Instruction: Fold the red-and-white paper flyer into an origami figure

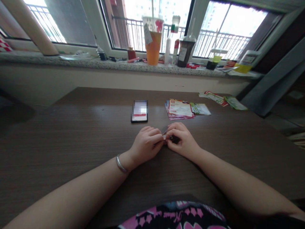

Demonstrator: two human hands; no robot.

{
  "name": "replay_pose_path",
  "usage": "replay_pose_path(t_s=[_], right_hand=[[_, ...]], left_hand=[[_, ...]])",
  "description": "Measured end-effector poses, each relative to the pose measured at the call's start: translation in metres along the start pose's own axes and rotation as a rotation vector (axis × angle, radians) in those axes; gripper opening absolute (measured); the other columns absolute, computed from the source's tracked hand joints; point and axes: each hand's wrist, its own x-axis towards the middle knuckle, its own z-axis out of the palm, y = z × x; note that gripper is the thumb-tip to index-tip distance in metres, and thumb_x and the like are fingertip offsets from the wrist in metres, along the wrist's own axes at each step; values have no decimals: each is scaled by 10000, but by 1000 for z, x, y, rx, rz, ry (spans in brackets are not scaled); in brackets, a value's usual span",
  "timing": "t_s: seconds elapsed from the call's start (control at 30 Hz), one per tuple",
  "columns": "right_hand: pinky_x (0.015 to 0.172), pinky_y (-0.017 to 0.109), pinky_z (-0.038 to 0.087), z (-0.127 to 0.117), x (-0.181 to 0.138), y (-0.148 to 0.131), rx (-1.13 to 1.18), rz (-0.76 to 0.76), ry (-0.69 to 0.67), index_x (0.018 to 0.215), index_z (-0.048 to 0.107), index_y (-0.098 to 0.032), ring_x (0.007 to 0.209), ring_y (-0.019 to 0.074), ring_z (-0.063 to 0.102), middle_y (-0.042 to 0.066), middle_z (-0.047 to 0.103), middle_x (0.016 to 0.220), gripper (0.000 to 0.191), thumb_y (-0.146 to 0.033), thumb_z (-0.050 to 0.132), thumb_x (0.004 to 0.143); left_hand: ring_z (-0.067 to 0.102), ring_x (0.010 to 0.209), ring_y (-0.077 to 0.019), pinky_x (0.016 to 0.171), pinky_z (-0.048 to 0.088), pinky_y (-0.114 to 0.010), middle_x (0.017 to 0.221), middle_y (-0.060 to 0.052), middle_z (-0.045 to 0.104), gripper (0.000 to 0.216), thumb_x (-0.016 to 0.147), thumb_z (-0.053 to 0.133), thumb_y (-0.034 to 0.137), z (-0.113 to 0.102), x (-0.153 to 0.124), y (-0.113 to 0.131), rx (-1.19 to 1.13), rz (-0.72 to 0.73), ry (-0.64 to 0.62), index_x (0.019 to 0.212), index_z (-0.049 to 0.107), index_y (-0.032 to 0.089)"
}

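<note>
My left hand (148, 143) and my right hand (183, 140) meet over the dark wooden table, fingertips almost touching. Between them is a small, thin, light-coloured piece (164, 136) with a darker part, mostly covered by my fingers; its kind I cannot make out. Thumb and fingers of each hand are pinched on it from opposite sides. Just beyond my left hand lies a phone (139, 118) with a lit, blurred screen. Farther off from my right hand rests a stack of printed cards or leaflets (180, 108), red-edged, with green ones (200, 109) beside it.
More printed strips (215, 98) and a green packet (235, 103) lie at the table's (71, 133) far right. Along the stone windowsill (114, 64) stand an orange drink cup (152, 47), a dark drink cup (186, 52), bottles and small clutter. A grey curtain (276, 76) hangs at right.
</note>
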Motion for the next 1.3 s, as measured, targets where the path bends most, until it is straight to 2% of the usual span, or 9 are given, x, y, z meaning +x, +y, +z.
replay_pose_path(t_s=[0.47,0.7,1.13,1.3], right_hand=[[839,364,469,3,-3,14,-27,68,-3,743,635,-224,887,201,576,30,628,849,132,-101,629,697],[824,365,476,1,-3,20,-78,31,-15,778,660,-227,877,201,572,32,619,868,157,-100,634,689],[819,360,477,-1,-4,22,-102,7,-23,810,679,-222,878,196,572,34,615,865,155,-106,640,714],[832,377,480,-2,-5,25,-55,20,57,808,651,-224,889,199,582,35,631,874,106,-127,626,771]], left_hand=[[513,708,-146,704,387,-301,756,-23,606,232,914,513,234,0,-2,0,33,-78,-23,694,558,178],[506,687,-149,655,378,-292,730,-25,589,235,911,511,224,1,-4,-3,30,-71,-14,682,549,181],[505,709,-159,700,395,-305,733,-29,590,238,915,499,230,0,-5,-5,102,-65,-7,690,559,180],[513,710,-159,707,402,-311,733,-30,588,240,916,501,236,1,-6,-6,98,-68,5,692,568,181]])
